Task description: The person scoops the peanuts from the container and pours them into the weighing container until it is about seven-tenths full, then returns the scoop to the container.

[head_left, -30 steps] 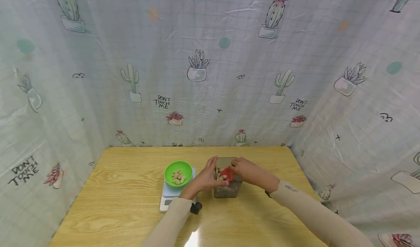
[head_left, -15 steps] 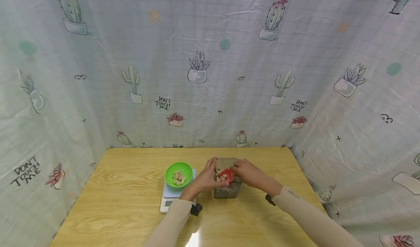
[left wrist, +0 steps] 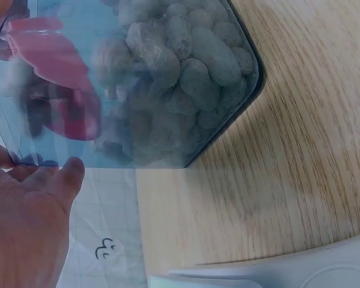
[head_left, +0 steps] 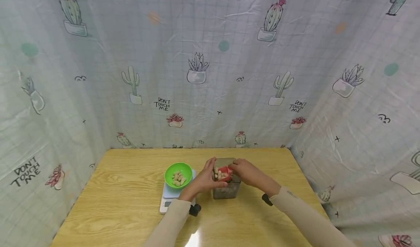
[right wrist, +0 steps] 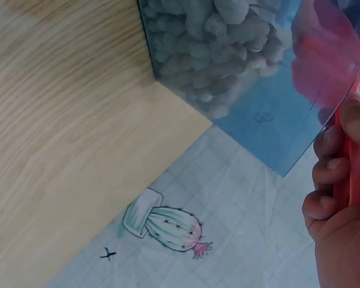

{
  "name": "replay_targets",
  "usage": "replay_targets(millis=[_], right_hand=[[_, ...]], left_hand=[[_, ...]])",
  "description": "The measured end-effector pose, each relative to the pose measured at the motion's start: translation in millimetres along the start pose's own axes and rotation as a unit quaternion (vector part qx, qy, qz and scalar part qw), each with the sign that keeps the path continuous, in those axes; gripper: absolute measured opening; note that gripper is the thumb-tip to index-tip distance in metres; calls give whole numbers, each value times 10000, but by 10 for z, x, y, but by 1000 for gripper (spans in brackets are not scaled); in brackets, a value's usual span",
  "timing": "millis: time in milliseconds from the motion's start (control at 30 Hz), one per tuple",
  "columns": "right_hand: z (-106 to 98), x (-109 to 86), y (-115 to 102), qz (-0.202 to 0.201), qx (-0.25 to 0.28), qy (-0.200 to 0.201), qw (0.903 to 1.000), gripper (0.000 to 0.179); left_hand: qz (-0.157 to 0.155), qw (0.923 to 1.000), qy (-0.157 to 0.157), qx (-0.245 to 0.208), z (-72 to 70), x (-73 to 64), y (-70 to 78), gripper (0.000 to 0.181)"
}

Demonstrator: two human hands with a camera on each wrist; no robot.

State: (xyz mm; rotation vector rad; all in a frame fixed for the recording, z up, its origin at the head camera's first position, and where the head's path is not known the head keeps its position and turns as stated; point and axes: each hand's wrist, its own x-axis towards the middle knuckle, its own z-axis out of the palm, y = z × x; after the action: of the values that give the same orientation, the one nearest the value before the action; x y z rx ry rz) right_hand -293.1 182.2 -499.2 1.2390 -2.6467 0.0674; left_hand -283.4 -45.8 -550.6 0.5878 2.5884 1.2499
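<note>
A smoky see-through container stands on the table, part filled with peanuts in their shells. My left hand holds it by the left side of its rim, thumb toward the front and fingers toward the back. Inside the upper part of the container is a red scoop with several peanuts in it. My right hand grips the scoop's handle, fingers curled round it, at the container's right rim. Through the wall, the left wrist view shows the scoop above the heap.
Left of the container, a green bowl with several peanuts sits on a white kitchen scale. My left forearm partly covers the scale. A cactus-print curtain hangs behind the wooden table.
The scoop has shifted slightly left and turned up in the container, and peanuts now show inside it. My left hand keeps its hold on the rim; bowl and scale have stayed put.
</note>
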Motion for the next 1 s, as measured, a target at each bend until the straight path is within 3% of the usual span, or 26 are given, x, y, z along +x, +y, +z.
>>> replay_targets(millis=[167,433,667,1000], right_hand=[[70,-18,-5,-110,99,280,9995,11],[120,-174,21,308,317,472,9979,19],[150,-204,66,350,312,476,9978,18],[211,-305,98,1067,972,500,9883,23]], left_hand=[[1,10000,2,-63,22,9,-17,119],[10,10000,13,-79,26,-9,-9,120],[-82,9998,107,167,6,-29,-14,117],[-125,9999,21,118,15,-18,11,120]])
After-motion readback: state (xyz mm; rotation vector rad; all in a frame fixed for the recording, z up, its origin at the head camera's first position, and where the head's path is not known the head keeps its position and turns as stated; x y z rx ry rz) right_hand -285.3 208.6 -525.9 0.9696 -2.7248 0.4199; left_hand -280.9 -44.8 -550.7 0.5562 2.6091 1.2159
